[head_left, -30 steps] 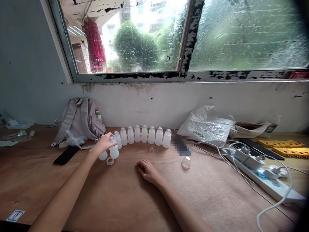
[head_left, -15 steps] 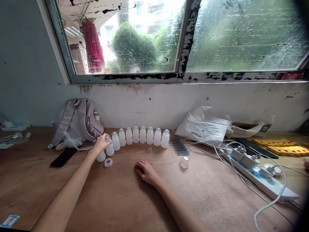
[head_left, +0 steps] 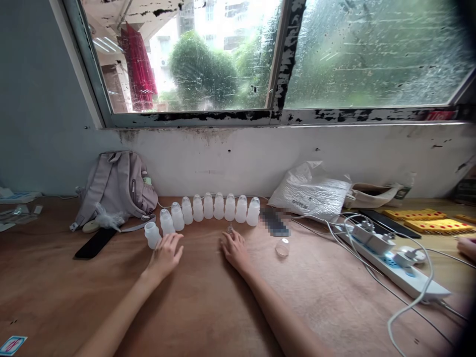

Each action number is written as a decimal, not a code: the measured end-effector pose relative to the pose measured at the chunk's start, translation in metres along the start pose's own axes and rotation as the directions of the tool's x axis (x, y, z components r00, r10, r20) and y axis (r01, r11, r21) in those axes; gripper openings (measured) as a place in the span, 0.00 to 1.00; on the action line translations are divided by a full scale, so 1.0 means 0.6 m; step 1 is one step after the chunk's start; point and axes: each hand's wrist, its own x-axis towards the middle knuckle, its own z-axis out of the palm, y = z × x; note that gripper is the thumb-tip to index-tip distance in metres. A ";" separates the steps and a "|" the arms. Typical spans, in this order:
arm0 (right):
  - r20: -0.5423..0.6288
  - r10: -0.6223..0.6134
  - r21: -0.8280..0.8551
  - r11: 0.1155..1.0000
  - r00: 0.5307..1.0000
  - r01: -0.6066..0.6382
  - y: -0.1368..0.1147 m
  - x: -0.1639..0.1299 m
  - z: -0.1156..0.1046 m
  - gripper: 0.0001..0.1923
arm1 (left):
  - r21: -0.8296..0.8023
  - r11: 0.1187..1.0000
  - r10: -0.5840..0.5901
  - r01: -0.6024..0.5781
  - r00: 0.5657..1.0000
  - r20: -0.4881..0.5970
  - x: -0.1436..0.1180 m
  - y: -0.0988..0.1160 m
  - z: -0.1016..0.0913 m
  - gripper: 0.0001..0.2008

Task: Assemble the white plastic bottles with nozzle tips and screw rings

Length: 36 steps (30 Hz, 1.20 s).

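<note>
My left hand (head_left: 165, 254) curves over the tabletop (head_left: 197, 302); from here I cannot tell whether its grip is closed. My right hand (head_left: 236, 250) is at a small clear piece (head_left: 230, 228), grip equally unclear. Just past the left fingers stands an open-topped bottle (head_left: 151, 235); behind, capped bottles (head_left: 219, 208) curve in a row.

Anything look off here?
Leftmost bottle stands uncapped, while the other bottles in the row have clear domed tops; a loose clear cap sits apart, right of the row. Paint is flaking off the window frame. No spill visible.
</note>
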 end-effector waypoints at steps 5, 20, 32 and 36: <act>0.131 0.163 -0.079 0.985 0.978 -0.153 0.026 0.027 0.013 0.26 | 0.095 0.990 -0.105 0.101 0.994 0.041 -0.056 0.010 0.041 0.17; 0.183 -0.415 0.192 0.904 0.891 0.382 -0.005 -0.022 -0.047 0.17 | -0.143 0.973 -0.183 0.184 0.983 0.015 -0.046 -0.021 0.088 0.15; -0.061 -0.029 0.535 0.843 0.998 0.057 0.023 -0.006 -0.028 0.17 | -0.457 0.847 -0.314 0.271 0.949 -0.019 0.021 0.016 0.115 0.12; -0.060 0.125 0.617 0.785 0.990 -0.062 0.035 0.004 -0.022 0.13 | -0.634 0.764 -0.245 0.114 0.962 -0.122 0.061 0.077 0.105 0.15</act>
